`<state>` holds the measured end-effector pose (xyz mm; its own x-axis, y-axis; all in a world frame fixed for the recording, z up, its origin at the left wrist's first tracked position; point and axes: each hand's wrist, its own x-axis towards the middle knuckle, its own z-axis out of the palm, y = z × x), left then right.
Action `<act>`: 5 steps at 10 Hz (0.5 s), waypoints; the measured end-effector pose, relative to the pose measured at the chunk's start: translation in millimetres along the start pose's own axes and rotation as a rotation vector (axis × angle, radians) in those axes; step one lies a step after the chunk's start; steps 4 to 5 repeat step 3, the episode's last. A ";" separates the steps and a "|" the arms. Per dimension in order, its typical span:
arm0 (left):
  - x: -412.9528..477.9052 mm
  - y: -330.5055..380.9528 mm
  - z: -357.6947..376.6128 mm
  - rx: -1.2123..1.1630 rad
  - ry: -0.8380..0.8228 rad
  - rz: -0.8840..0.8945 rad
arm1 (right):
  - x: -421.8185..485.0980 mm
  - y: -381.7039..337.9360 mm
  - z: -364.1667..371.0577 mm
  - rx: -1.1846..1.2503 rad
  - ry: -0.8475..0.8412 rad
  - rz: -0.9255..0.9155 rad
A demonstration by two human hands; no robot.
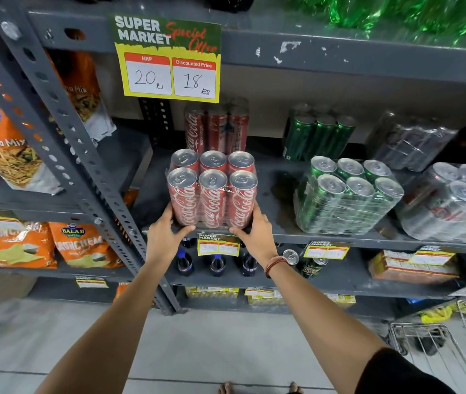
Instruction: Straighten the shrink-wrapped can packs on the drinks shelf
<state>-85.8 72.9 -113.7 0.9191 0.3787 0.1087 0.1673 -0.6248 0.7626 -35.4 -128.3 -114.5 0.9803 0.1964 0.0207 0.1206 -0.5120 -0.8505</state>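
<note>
Clamping both lower corners, the left hand point(166, 237) & right hand point(257, 236) are pressed on a shrink-wrapped six-pack of red cola cans point(212, 190), stood upright at the grey metal shelf point(325, 237) front edge, w/ a green can pack point(345, 194) well apart to its right.

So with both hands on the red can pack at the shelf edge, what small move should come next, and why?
Probably slide the red can pack back a little. The left hand and right hand grip its lower corners, and its base sits right at the shelf lip, ahead of the second red pack behind.
</note>
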 end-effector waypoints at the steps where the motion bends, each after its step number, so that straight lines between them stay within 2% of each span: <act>1: -0.1 1.6 -2.0 0.008 -0.004 -0.014 | -1.8 -5.7 -4.3 -0.016 0.009 -0.003; 2: -0.6 5.4 -5.4 0.001 -0.034 0.008 | 0.3 -8.2 -5.8 -0.075 -0.014 0.011; 3: 0.0 14.4 -9.2 0.093 -0.074 -0.026 | 4.3 -14.6 -15.5 -0.245 -0.047 0.018; 5: 0.0 14.4 -9.2 0.093 -0.074 -0.026 | 4.3 -14.6 -15.5 -0.245 -0.047 0.018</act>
